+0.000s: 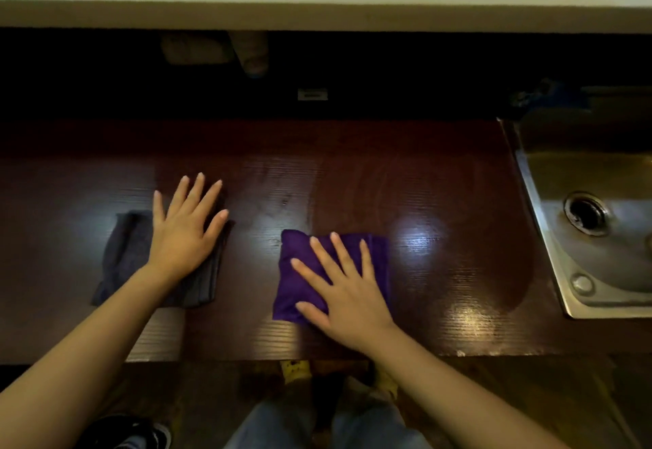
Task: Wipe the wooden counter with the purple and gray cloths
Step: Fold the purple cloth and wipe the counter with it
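Note:
The dark wooden counter [441, 201] runs across the view, glossy with wet streaks on its right half. A folded gray cloth [123, 258] lies on its left part, and my left hand [187, 230] presses flat on the cloth's right side with fingers spread. A folded purple cloth [300, 261] lies near the counter's middle front. My right hand [345, 290] rests flat on it, fingers spread and pointing up-left. Neither hand curls around its cloth; both palms push down on the fabric.
A steel sink [550, 223] with a round drain [585, 214] is set into the counter at the right. A dark shelf recess lies behind the counter, under a pale ledge. My legs and feet show below the front edge.

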Demonstrator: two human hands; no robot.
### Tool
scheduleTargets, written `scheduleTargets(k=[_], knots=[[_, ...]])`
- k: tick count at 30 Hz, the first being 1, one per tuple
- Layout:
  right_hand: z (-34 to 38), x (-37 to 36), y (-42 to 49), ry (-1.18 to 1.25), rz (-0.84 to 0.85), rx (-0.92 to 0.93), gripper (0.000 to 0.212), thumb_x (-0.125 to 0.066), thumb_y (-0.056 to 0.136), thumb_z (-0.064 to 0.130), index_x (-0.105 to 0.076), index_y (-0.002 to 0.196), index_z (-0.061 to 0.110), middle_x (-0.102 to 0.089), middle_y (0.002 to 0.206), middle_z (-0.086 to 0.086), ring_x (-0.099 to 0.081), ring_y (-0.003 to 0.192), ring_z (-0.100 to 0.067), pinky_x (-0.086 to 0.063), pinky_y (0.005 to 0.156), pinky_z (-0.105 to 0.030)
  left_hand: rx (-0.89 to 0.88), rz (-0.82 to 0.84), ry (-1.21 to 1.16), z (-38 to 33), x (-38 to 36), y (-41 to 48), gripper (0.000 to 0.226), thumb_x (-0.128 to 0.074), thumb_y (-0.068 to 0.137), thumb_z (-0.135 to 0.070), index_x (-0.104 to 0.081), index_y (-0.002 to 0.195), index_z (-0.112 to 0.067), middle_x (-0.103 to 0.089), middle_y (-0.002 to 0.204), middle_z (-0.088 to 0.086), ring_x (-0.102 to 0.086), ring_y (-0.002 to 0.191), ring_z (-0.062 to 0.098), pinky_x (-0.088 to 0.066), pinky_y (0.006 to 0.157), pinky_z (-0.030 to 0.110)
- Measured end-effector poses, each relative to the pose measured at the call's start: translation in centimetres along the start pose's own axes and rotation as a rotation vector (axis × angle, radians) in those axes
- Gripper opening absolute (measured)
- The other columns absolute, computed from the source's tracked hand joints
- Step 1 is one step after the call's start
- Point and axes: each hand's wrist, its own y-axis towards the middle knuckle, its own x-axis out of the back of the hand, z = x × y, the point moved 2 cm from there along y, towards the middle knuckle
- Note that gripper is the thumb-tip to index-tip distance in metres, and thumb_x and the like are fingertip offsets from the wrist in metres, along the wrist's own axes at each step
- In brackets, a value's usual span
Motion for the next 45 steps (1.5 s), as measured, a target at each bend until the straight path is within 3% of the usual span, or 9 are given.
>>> scheduleTargets(k=[5, 10, 16, 22, 26, 34, 37, 41, 45], knots=[[-2.5, 0.3, 7.2, -0.005, -0.011, 0.086, 0.062, -0.031, 0.085, 0.065, -0.032, 0.141, 0.04, -0.03, 0.154, 0.001, -0.02, 0.143, -0.03, -0.009, 0.112, -0.064, 0.063, 0.018, 0.019, 0.8, -0.9, -1.4, 0.064, -0.019, 0.086, -0.057, -0.022, 0.143, -0.03, -0.018, 0.155, 0.001, -0.006, 0.143, 0.016, 0.002, 0.112, 0.054], [-6.5, 1.6, 16.1, -0.021, 0.012, -0.037, 0.069, -0.017, 0.081, 0.07, -0.02, 0.144, 0.044, -0.013, 0.159, 0.005, -0.003, 0.146, -0.024, 0.002, 0.113, -0.061, 0.071, -0.01, 0.057, 0.9, -1.2, -1.4, 0.06, -0.019, 0.089, -0.055, -0.02, 0.144, -0.03, -0.018, 0.155, 0.0, -0.007, 0.142, 0.014, -0.002, 0.113, 0.053], [-7.0, 1.9, 21.8, -0.004, 0.013, -0.181, 0.058, -0.024, 0.093, 0.06, -0.015, 0.147, 0.04, -0.005, 0.16, 0.003, 0.005, 0.146, -0.026, 0.007, 0.112, -0.06, 0.06, -0.023, 0.047, 0.8, -1.4, -1.5, 0.056, -0.019, 0.091, -0.051, -0.018, 0.144, -0.031, -0.017, 0.155, -0.002, -0.005, 0.142, 0.014, -0.004, 0.114, 0.054], [0.0, 0.3, 17.3, 0.007, -0.005, -0.099, 0.058, -0.027, 0.093, 0.055, -0.018, 0.147, 0.035, -0.009, 0.16, -0.001, 0.001, 0.146, -0.031, 0.007, 0.112, -0.061, 0.049, -0.038, 0.018, 0.8, -1.5, -1.4, 0.053, -0.019, 0.092, -0.044, -0.023, 0.143, -0.03, -0.022, 0.154, -0.001, -0.012, 0.143, 0.017, -0.006, 0.113, 0.055], [3.3, -0.4, 10.7, 0.025, -0.014, 0.0, 0.059, -0.028, 0.09, 0.056, -0.029, 0.145, 0.033, -0.024, 0.156, -0.002, -0.012, 0.145, -0.032, -0.006, 0.112, -0.063, 0.043, -0.031, 0.01, 0.8, -1.4, -1.3, 0.054, -0.015, 0.091, -0.043, -0.022, 0.143, -0.029, -0.02, 0.155, 0.0, -0.009, 0.143, 0.016, -0.005, 0.113, 0.055], [0.7, -0.5, -0.1, -0.023, 0.003, 0.209, 0.058, -0.038, 0.09, 0.058, -0.028, 0.144, 0.04, -0.024, 0.155, 0.005, -0.015, 0.145, -0.025, -0.011, 0.111, -0.057, 0.049, -0.017, 0.0, 0.9, -1.4, -1.3, 0.056, -0.016, 0.091, -0.046, -0.021, 0.144, -0.028, -0.018, 0.155, 0.0, -0.007, 0.143, 0.016, -0.002, 0.113, 0.054], [-3.3, 0.2, 0.3, -0.054, 0.011, 0.141, 0.06, -0.038, 0.087, 0.06, -0.027, 0.143, 0.041, -0.026, 0.154, 0.005, -0.02, 0.143, -0.024, -0.013, 0.111, -0.055, 0.052, -0.019, -0.002, 0.9, -1.4, -1.4, 0.055, -0.017, 0.092, -0.046, -0.021, 0.144, -0.029, -0.017, 0.155, 0.0, -0.006, 0.143, 0.016, -0.001, 0.113, 0.054], [-9.9, 1.6, 4.2, -0.081, -0.004, -0.09, 0.061, -0.029, 0.086, 0.061, -0.026, 0.143, 0.04, -0.027, 0.155, 0.002, -0.021, 0.143, -0.027, -0.011, 0.112, -0.058, 0.052, -0.006, 0.01, 0.8, -1.4, -1.5, 0.056, -0.015, 0.091, -0.047, -0.019, 0.144, -0.029, -0.016, 0.155, 0.0, -0.005, 0.143, 0.016, -0.001, 0.114, 0.054], [-13.9, 2.8, 10.6, -0.036, -0.015, -0.335, 0.064, -0.019, 0.086, 0.064, -0.02, 0.145, 0.041, -0.015, 0.159, 0.003, -0.007, 0.146, -0.025, -0.003, 0.113, -0.059, 0.056, 0.001, 0.022, 1.0, -1.4, -1.6, 0.055, -0.016, 0.092, -0.047, -0.018, 0.144, -0.029, -0.015, 0.156, 0.0, -0.004, 0.143, 0.016, -0.001, 0.114, 0.054]])
